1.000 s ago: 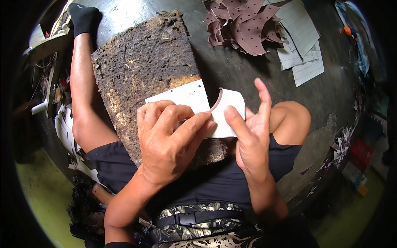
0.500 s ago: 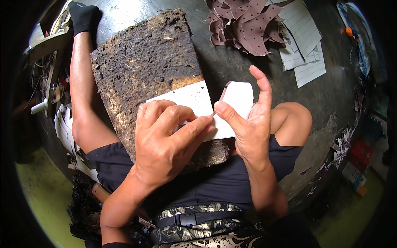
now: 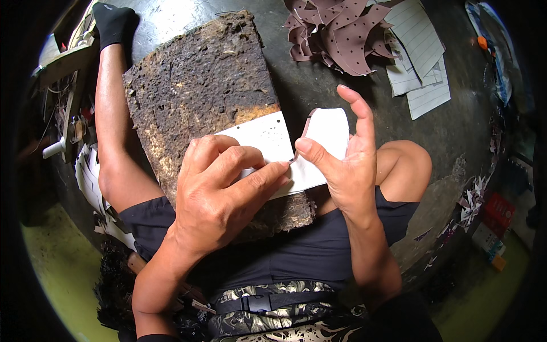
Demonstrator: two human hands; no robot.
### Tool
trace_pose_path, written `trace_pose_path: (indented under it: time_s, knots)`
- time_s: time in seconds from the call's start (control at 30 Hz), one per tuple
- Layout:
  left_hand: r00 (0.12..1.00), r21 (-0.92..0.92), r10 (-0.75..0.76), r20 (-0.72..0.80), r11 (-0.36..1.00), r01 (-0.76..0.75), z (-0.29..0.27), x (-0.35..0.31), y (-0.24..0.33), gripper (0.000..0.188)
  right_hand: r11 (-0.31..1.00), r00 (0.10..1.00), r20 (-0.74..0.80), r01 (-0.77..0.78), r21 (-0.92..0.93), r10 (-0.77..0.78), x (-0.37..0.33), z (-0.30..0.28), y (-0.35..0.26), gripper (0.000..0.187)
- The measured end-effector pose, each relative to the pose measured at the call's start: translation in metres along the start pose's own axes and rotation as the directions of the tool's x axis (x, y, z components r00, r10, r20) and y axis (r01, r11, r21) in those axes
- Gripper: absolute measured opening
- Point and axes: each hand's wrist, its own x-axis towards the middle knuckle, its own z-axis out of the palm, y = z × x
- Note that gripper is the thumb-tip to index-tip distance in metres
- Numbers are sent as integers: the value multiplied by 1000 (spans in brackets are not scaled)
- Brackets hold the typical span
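A flexible white cut piece (image 3: 329,132) with a narrow brown edge folded over lies partly across a rough, dark slab (image 3: 199,85) and curves up at its right end. My left hand (image 3: 219,185) presses thumb and index finger together on the brown edge, near the middle of the piece. Around the raised end, my right hand (image 3: 353,165) grips with the thumb on the white face; its index finger sticks up free, and the fingers behind the piece are hidden. Small black dots mark the white surface close to the slab.
Beyond the slab lies a heap of brown dotted cut pieces (image 3: 342,34), beside lined paper sheets (image 3: 430,91). Scraps (image 3: 470,199) and a red box (image 3: 497,214) are at the far right. My legs flank the slab; a wooden frame (image 3: 65,62) stands at the left.
My left hand has shifted slightly left and down, still pinching the edge. The right thumb stays on the piece, while its raised index finger bends a little more to the left.
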Motion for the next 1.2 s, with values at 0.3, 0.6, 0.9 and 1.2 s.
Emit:
trace_pose_path:
  time_s: [0.3,0.6,0.9,1.2]
  knots:
    - [1000,5,15,-6,1000,-15,1,4,0,31,999,999,23,-35,-11,35,6,-9,8,89]
    - [1000,20,12,19,1000,-13,2,5,-1,29,998,998,7,-55,-7,55,9,-15,15,87]
    - [1000,15,18,9,1000,-18,3,6,-3,27,997,998,-22,-63,-47,62,12,-23,22,85]
    - [1000,14,16,19,1000,-16,3,5,-5,29,993,997,-61,-60,-106,54,16,-32,29,82]
